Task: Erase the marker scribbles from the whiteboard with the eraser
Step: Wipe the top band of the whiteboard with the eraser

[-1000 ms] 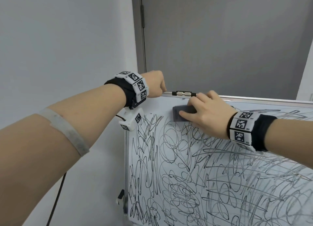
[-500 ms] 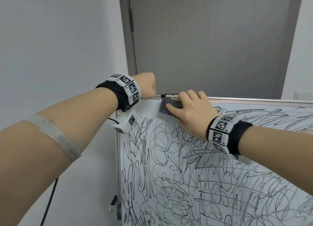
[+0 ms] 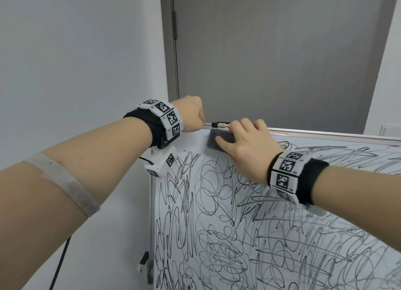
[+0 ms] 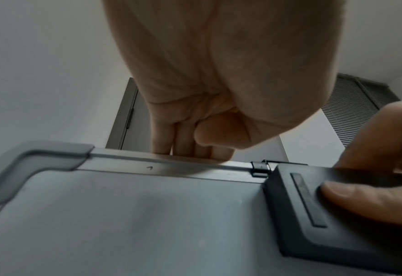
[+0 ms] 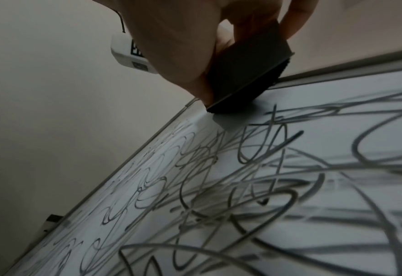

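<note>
A whiteboard (image 3: 282, 235) covered in black marker scribbles (image 3: 227, 235) fills the lower right of the head view. My right hand (image 3: 245, 146) grips a dark grey eraser (image 3: 219, 141) flat against the board just under its top frame, near the left corner. In the right wrist view the eraser (image 5: 247, 74) has its felt on the board with scribbles (image 5: 254, 177) below. My left hand (image 3: 193, 117) curls over the top frame at the corner; in the left wrist view its fingers (image 4: 183, 143) hook behind the frame (image 4: 171, 164), with the eraser (image 4: 325, 214) to the right.
A grey door (image 3: 271, 57) stands behind the board and a pale wall (image 3: 76, 61) lies to the left. A small black clip (image 3: 220, 124) sits on the top frame beside the eraser. A cable (image 3: 58, 265) hangs by the wall at lower left.
My right hand has slid the eraser left along the top of the board toward the corner. The left hand has kept its hold on the frame.
</note>
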The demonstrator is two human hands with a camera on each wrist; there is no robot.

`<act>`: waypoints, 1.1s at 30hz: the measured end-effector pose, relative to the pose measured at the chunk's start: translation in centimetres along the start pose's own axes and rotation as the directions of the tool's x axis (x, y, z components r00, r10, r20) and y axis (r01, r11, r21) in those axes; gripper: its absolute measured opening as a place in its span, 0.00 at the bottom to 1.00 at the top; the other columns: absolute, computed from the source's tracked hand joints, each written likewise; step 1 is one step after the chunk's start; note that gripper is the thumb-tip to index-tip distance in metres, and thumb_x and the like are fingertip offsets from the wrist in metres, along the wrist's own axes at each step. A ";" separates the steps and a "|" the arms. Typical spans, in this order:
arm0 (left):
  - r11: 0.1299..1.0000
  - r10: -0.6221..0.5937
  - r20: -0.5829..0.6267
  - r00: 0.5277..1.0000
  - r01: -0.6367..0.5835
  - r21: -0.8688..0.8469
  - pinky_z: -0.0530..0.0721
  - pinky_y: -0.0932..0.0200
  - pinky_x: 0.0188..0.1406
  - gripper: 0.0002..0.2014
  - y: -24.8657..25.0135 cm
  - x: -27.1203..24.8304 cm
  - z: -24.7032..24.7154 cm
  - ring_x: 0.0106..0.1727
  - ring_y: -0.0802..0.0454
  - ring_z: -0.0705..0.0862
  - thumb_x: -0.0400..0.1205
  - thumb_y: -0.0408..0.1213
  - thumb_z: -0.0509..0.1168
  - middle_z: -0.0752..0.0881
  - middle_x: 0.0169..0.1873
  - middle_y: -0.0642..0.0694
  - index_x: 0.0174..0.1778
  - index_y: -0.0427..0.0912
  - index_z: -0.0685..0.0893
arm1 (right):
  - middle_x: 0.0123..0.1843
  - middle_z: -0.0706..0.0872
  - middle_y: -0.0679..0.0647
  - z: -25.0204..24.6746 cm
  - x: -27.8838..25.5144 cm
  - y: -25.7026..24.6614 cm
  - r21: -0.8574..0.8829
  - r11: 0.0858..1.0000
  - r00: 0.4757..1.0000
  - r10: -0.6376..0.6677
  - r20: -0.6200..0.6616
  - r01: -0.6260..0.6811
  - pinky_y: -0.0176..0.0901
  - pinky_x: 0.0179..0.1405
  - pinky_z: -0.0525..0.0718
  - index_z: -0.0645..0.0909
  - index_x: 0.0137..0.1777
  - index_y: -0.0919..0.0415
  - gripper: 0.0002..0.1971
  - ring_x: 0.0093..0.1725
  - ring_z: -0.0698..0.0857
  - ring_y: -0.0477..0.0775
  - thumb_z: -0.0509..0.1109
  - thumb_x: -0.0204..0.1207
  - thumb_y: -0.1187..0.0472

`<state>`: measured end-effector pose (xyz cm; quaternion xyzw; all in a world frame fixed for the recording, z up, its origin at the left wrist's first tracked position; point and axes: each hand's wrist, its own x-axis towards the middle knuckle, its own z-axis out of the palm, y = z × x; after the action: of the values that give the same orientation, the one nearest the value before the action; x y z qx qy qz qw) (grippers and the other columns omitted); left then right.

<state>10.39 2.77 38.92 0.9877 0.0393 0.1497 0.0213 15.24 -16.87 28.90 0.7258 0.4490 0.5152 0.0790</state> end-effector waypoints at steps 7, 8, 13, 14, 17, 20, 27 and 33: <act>1.000 -0.002 0.003 1.000 0.002 -0.013 0.73 0.57 0.39 0.08 0.3 0.2 0.5 0.39 0.48 0.69 0.68 0.33 0.56 0.74 0.36 0.46 0.37 0.50 0.76 | 0.47 0.77 0.63 -1.5 -3.1 4.0 0.013 1.000 1.000 -0.017 0.016 0.017 0.55 0.41 0.68 0.85 0.65 0.56 0.26 0.43 0.76 0.64 0.76 0.64 0.60; 1.000 -0.018 0.016 1.000 0.018 0.000 0.71 0.56 0.36 0.07 0.3 0.2 0.4 0.38 0.49 0.68 0.68 0.32 0.56 0.72 0.36 0.47 0.38 0.48 0.72 | 0.47 0.77 0.64 -1.7 -3.8 4.7 0.013 1.000 1.000 -0.020 0.018 0.020 0.56 0.41 0.68 0.85 0.66 0.56 0.25 0.43 0.76 0.64 0.75 0.66 0.59; 0.999 -0.040 0.038 0.998 0.040 0.013 0.69 0.55 0.37 0.08 0.4 0.7 0.2 0.38 0.49 0.68 0.66 0.33 0.56 0.72 0.37 0.47 0.38 0.47 0.70 | 0.50 0.78 0.62 -1.9 -6.9 6.7 0.002 1.000 1.000 -0.003 -0.007 0.003 0.55 0.41 0.69 0.84 0.66 0.55 0.22 0.44 0.76 0.64 0.77 0.71 0.55; 0.999 -0.046 0.044 0.998 0.045 0.023 0.69 0.55 0.37 0.08 0.6 0.8 0.0 0.39 0.48 0.68 0.65 0.33 0.56 0.72 0.37 0.47 0.38 0.47 0.71 | 0.50 0.79 0.62 -1.9 -7.1 6.7 0.014 1.000 1.000 -0.002 -0.012 0.003 0.55 0.41 0.70 0.84 0.66 0.54 0.22 0.44 0.77 0.64 0.77 0.72 0.55; 1.000 -0.009 0.029 1.000 0.009 -0.022 0.79 0.55 0.42 0.10 2.2 1.0 -0.4 0.38 0.42 0.76 0.67 0.34 0.57 0.82 0.37 0.46 0.36 0.46 0.83 | 0.51 0.80 0.61 -1.7 -6.4 6.1 0.047 0.999 1.000 -0.018 -0.020 0.019 0.56 0.44 0.72 0.84 0.67 0.53 0.20 0.46 0.78 0.64 0.74 0.74 0.55; 0.992 0.085 -0.044 0.995 -0.088 -0.086 0.81 0.56 0.65 0.20 4.8 1.2 -0.7 0.63 0.47 0.85 0.79 0.31 0.61 0.89 0.59 0.49 0.63 0.47 0.90 | 0.52 0.81 0.60 -1.5 -5.2 4.9 0.068 0.997 0.999 -0.028 -0.021 0.029 0.57 0.45 0.74 0.83 0.67 0.52 0.21 0.46 0.78 0.64 0.74 0.73 0.56; 0.968 0.238 0.110 0.965 -0.228 -0.103 0.74 0.75 0.22 0.15 9.7 1.7 -0.1 0.27 0.59 0.77 0.80 0.27 0.60 0.88 0.40 0.40 0.54 0.32 0.91 | 0.50 0.80 0.60 -1.5 -6.6 5.5 0.073 0.996 0.998 -0.045 0.036 0.042 0.57 0.46 0.74 0.84 0.63 0.52 0.22 0.46 0.78 0.64 0.76 0.67 0.60; 0.984 0.167 0.072 0.983 -0.162 -0.069 0.82 0.58 0.33 0.14 9.8 2.2 0.3 0.33 0.45 0.80 0.78 0.35 0.63 0.92 0.42 0.37 0.50 0.33 0.92 | 0.50 0.80 0.59 -2.6 -8.5 7.0 0.065 0.998 0.999 -0.022 0.040 0.020 0.57 0.46 0.74 0.86 0.59 0.52 0.20 0.46 0.78 0.63 0.76 0.66 0.63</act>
<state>13.25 -6.85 39.80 0.9915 -0.0479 0.1136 0.0415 16.60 -28.09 28.39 0.7334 0.4712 0.4850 0.0701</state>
